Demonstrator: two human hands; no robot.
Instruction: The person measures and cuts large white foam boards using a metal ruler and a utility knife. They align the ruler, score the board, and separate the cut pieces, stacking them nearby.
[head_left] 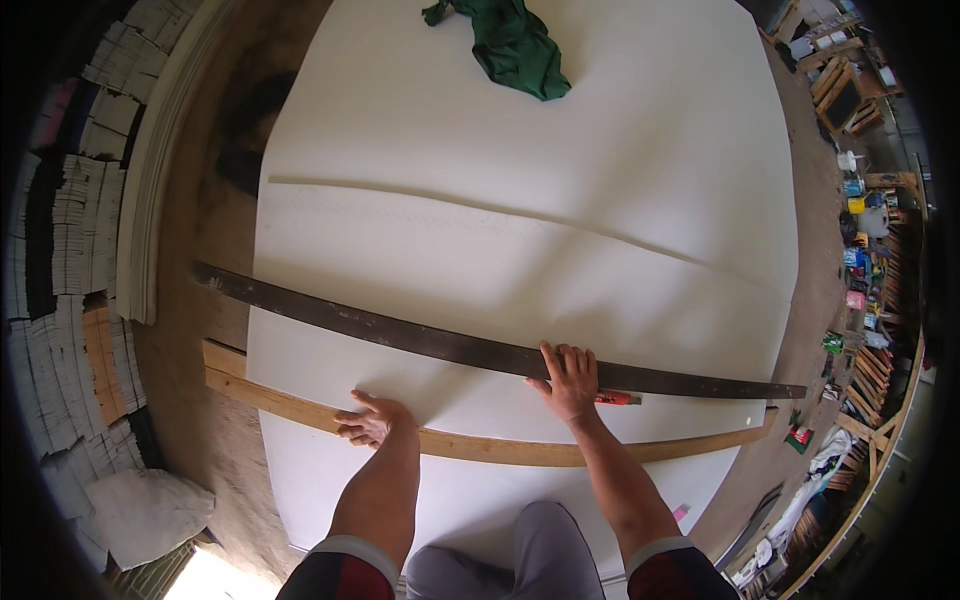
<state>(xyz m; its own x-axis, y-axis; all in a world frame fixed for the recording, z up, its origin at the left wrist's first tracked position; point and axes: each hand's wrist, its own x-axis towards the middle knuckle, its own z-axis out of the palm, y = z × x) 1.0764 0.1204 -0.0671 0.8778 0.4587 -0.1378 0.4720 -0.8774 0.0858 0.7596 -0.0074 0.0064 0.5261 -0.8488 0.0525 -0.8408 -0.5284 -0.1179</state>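
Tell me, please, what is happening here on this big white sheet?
A person kneels over a large white sheet on the floor. The right hand presses a long dark straightedge across the sheet, with a red tool at its fingers. The left hand rests flat by a wooden batten under the sheet. A green cloth lies at the far end.

A dusty brown floor is seen around the work area. Along the left side, stacks of pale sheet material are piled, and a curved bundle of white mouldings is laid beside them. A white sack is set at the lower left, where a patch of bright daylight falls. On the right, wooden frames and small coloured containers are scattered along the edge.
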